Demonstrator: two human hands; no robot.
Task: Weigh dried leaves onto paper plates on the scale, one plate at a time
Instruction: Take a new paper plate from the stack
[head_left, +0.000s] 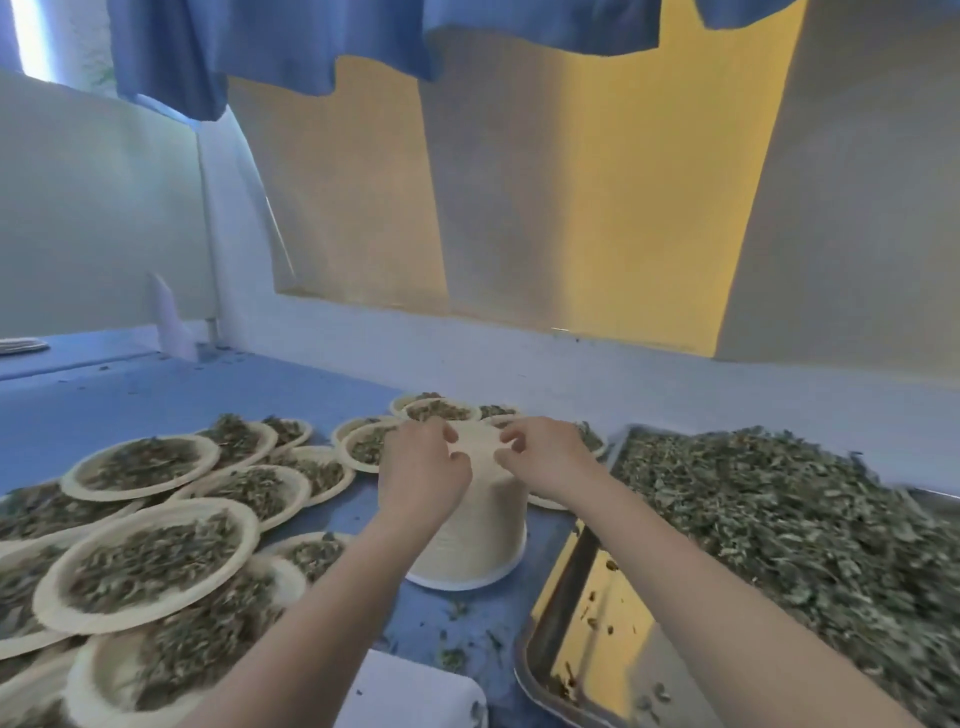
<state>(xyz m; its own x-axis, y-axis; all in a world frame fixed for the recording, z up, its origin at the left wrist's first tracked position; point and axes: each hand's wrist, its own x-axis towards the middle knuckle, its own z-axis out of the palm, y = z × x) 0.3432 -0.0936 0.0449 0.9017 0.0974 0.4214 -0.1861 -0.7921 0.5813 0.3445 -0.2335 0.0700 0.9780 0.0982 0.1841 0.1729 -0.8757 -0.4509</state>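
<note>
Centre of the frame: a tall stack of paper plates (470, 525), cream-coloured, upside down, its side finely ribbed by the stacked rims, flaring to a white lip at the base. It stands on the blue table (130, 400), a smooth matte surface flecked with leaf crumbs.

I see both hands at the top of the stack. The left hand (421, 475) curls over the upper left edge, fingers bent and pinching at the top plate's rim. The right hand (540, 454) sits on the upper right edge, thumb and fingers curled, also pinching the top plate. Forearms are bare and reach in from the bottom of the frame.

Left half of the frame: many filled plates (150, 564), shallow round dishes with raised rims, each holding a flat heap of crinkled grey-green dried leaves, overlapping one another. More filled plates lie behind the stack, partly hidden.

Right side: a shiny metal tray (566, 613) with a rolled rim, its bare corner reflecting yellow; the bulk of dried leaves (789, 525) is heaped in it, coarse and flaky.

Bottom centre: a white, flat, round-cornered object (415, 691), partly hidden by the left forearm; I cannot tell whether it is the scale.

Behind: a pale wall with yellow panels, blue cloth hanging across the upper frame.
</note>
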